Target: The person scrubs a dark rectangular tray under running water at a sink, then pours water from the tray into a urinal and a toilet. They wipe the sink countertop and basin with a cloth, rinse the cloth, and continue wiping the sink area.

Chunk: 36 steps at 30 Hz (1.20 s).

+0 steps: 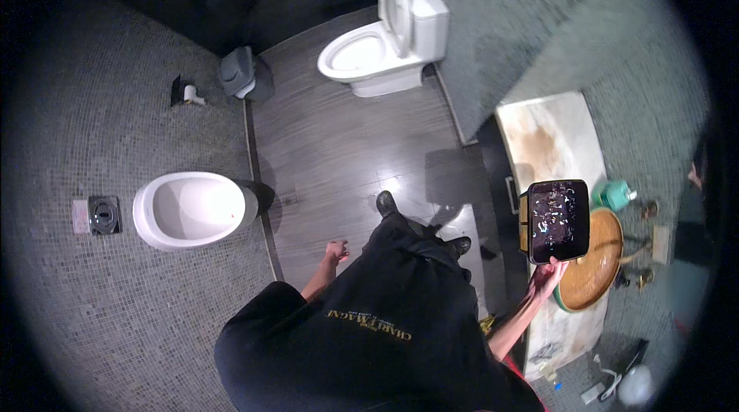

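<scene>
My right hand (545, 282) grips the lower edge of a dark rectangular container (559, 221), its glossy black face speckled with light reflections. Brown panels show along the container's left side. It is held above the washbasin counter and hides part of the round orange-brown basin (594, 273). A green pump bottle (612, 195) stands just right of the container. On the other side, my left hand (337, 251) hangs over the floor beside my black apron (369, 296), fingers curled in, with nothing visible in it.
A white urinal (196, 210) is on the left tiled wall. Ahead stand a white toilet (430, 25) with its lid raised and a grey bin (238, 72). The marble counter (571, 123) has a brown stain. Brass taps (645, 278) are behind the basin.
</scene>
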### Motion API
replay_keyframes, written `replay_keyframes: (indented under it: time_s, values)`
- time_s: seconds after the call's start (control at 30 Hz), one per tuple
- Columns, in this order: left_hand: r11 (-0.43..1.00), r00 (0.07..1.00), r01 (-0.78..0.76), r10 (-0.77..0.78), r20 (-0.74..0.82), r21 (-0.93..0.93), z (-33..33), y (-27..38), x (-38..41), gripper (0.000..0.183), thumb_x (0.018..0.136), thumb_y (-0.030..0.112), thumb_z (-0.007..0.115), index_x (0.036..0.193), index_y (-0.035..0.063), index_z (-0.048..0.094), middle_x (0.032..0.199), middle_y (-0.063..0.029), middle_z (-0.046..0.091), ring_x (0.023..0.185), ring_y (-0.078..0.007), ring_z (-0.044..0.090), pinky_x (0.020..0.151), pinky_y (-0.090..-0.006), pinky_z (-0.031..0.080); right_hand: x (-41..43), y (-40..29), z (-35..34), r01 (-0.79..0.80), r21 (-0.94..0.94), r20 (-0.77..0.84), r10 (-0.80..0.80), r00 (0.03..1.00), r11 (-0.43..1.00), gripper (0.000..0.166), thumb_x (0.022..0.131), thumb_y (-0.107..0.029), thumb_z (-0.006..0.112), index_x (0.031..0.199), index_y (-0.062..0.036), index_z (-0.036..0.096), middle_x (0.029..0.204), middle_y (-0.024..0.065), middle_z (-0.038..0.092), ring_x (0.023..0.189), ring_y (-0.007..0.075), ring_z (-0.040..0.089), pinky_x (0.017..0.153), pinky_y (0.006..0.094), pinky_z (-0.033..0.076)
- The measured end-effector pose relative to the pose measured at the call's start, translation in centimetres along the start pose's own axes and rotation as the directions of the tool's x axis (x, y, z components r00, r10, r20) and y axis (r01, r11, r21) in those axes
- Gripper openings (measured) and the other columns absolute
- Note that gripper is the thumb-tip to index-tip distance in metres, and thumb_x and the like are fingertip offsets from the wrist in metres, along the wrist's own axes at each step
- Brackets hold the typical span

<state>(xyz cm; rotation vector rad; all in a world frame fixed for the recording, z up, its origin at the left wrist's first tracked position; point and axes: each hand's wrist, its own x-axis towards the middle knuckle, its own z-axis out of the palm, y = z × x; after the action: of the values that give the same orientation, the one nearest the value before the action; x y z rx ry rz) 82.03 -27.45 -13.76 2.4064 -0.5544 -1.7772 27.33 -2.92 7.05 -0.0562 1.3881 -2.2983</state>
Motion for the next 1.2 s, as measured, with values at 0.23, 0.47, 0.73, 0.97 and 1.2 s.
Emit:
replay_keyframes:
  time_s: [0.23, 0.47, 0.73, 0.97, 1.2]
  values:
    - [0.970, 0.981, -0.164, 0.180, 0.075, -0.182, -13.1, 7.6, 10.7, 0.019, 0.089, 0.024, 0.054, 0.099, 0.0071, 0.050, 0.085, -0.0051, 0.058, 0.078, -0.0201, 0.060, 0.067, -0.0368, 0.052, 7.1, 13.1, 14.7, -0.322, -0.251, 0.033, 0.340, 0.940, 0.913, 0.020, 0.080, -0.015, 0.065, 0.074, -0.0192, 0.046, 0.055, -0.0044, 0.042, 0.045, 0.0085, 0.040, 0.042, 0.0223, 0.037]
    - [0.846, 0.949, -0.309, 0.245, -0.198, -0.435, -20.6, 13.1, 6.9, 0.028, 0.088, 0.027, 0.055, 0.110, 0.0112, 0.046, 0.095, -0.0061, 0.058, 0.084, -0.0208, 0.060, 0.070, -0.0357, 0.052, 9.2, 25.5, 35.0, -0.368, -0.206, 0.131, 0.398, 0.908, 0.907, 0.023, 0.076, -0.006, 0.068, 0.077, -0.0149, 0.047, 0.067, -0.0034, 0.044, 0.060, 0.0104, 0.047, 0.058, 0.0278, 0.045]
    - [0.777, 0.998, -0.039, 0.060, 0.013, -0.629, -22.5, 0.3, 7.8, 0.036, 0.093, 0.039, 0.048, 0.107, 0.0067, 0.050, 0.092, -0.0117, 0.063, 0.066, -0.0217, 0.061, 0.054, -0.0326, 0.050, 15.0, 45.2, 52.3, -0.491, -0.446, 0.184, 0.614, 0.768, 0.748, 0.029, 0.072, -0.004, 0.068, 0.071, -0.0140, 0.041, 0.053, -0.0008, 0.041, 0.043, 0.0112, 0.043, 0.048, 0.0318, 0.050]
    - [0.486, 0.921, 0.229, -0.389, 0.025, -0.843, -16.2, 0.1, 0.4, 0.055, 0.097, 0.039, 0.039, 0.138, 0.0034, 0.031, 0.131, -0.0206, 0.048, 0.103, -0.0334, 0.058, 0.076, -0.0441, 0.052, 20.2, 62.3, 61.6, -0.553, -0.393, 0.014, 0.606, 0.795, 0.735, 0.031, 0.067, -0.004, 0.075, 0.075, -0.0109, 0.045, 0.059, 0.0054, 0.050, 0.048, 0.0197, 0.052, 0.047, 0.0360, 0.051]
    - [0.458, 0.886, 0.176, -0.459, -0.062, -0.871, -15.2, 9.4, -3.8, 0.056, 0.094, 0.029, 0.042, 0.143, 0.0051, 0.028, 0.133, -0.0182, 0.048, 0.105, -0.0312, 0.058, 0.081, -0.0390, 0.050, 24.9, 72.0, 69.8, -0.510, -0.713, -0.213, 0.544, 0.812, 0.481, 0.052, 0.065, -0.003, 0.077, 0.107, -0.0083, 0.047, 0.088, 0.0093, 0.056, 0.069, 0.0214, 0.057, 0.049, 0.0347, 0.051]
